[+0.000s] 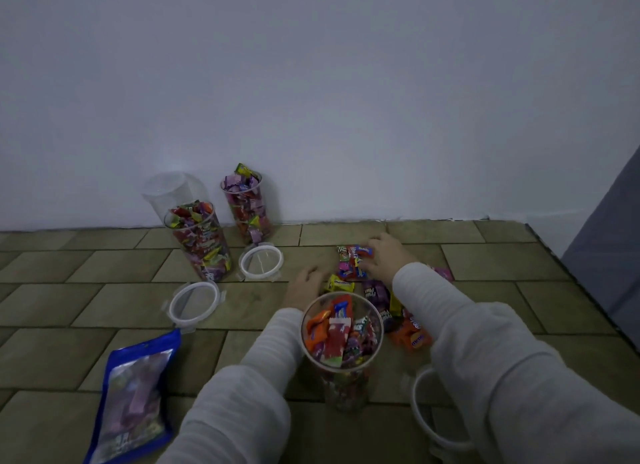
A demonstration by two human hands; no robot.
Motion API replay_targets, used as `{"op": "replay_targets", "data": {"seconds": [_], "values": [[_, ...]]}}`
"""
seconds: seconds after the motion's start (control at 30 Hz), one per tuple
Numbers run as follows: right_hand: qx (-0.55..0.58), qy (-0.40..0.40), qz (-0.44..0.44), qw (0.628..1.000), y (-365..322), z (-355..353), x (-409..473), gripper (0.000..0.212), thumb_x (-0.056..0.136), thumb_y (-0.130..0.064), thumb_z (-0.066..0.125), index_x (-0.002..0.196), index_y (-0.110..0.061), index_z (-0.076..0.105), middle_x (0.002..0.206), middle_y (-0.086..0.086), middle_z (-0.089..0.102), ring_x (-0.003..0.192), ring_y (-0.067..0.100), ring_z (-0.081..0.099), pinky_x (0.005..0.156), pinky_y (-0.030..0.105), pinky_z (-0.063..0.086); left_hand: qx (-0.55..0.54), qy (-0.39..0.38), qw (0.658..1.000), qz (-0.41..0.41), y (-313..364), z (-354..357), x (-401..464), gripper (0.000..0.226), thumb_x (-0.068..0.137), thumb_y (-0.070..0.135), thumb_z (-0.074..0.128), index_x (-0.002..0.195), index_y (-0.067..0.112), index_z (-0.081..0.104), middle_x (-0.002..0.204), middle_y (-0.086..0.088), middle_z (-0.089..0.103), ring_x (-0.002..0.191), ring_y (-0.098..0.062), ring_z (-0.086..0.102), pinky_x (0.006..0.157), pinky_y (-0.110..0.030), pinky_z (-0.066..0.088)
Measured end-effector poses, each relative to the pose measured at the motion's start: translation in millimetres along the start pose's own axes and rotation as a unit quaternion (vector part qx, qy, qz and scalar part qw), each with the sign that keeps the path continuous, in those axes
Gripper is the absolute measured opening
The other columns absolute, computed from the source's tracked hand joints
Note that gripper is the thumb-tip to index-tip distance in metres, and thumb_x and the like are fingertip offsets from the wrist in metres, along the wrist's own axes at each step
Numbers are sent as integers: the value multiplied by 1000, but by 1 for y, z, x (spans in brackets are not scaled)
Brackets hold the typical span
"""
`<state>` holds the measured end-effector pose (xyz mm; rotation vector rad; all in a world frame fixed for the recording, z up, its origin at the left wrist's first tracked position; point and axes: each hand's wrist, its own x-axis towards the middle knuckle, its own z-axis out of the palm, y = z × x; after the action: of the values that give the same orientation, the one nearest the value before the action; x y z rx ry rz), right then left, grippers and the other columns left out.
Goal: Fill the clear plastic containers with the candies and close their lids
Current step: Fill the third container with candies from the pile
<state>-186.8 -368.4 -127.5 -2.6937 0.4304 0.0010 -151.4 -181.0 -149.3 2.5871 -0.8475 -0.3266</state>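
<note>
- clear plastic near container stands open on the floor, roughly full; filling step seems in hand.
- right hand curled on loose candies; left hand flat, holding nothing.
- next: lift the clutch into the container.
- two far containers full, lids lying off.

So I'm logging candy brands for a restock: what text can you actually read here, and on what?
"mentos" on the orange wrapper beside the near container.
"mentos", blurred, on the yellow wrapper.
"Fruit Plus", seemingly, on the purple wrapper.
Print on the blue bag and candies under the right hand: too blurred to read.
</note>
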Motion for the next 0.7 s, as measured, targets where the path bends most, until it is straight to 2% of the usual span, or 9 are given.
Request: {"op": "replay_targets", "data": {"seconds": [0.1,0.17,0.27,0.43,0.6,0.7], "values": [[-32,-92,-10,995,1,0,19,68,89,-31,65,148,-25,31,157,1,22,142,25,25,113,38,28,-3,-41,999,14,4,4,18,61,87,34,63,142,24,40,149,-7,32,137,-26,29,113,-39,27],[-48,-123,-23,991,3,3,30,70,87,-29,66,147,-30,31,156,1,26,140,25,30,112,40,31,27,-50,998,35,6,9,28,55,86,36,64,137,26,47,141,-4,40,131,-24,36,108,-34,32],[-74,-126,-31,989,4,6,42,60,88,-25,64,142,-34,40,145,2,43,129,25,43,105,39,40,11,-9,999,34,8,14,42,38,86,28,64,123,20,58,128,-5,50,121,-22,45,99,-29,36],[-110,-149,-44,982,-2,3,53,55,94,-13,55,144,-27,39,143,12,43,128,28,44,102,33,39,-16,24,1000,-11,14,16,56,30,86,18,66,115,12,61,131,-9,50,119,-25,48,95,-25,33],[-56,-105,-3,993,-5,11,51,51,92,-5,54,139,-21,46,135,13,52,119,28,53,93,32,44,-7,1,1000,-30,19,18,58,23,90,18,59,113,19,59,124,-10,55,115,-28,51,100,-39,40],[-57,-106,4,993,-7,8,42,47,94,-7,53,139,-18,47,134,12,53,118,27,54,93,31,44,-17,14,999,-32,18,16,55,22,89,19,61,111,21,60,124,-6,56,116,-25,50,101,-41,40]]}}
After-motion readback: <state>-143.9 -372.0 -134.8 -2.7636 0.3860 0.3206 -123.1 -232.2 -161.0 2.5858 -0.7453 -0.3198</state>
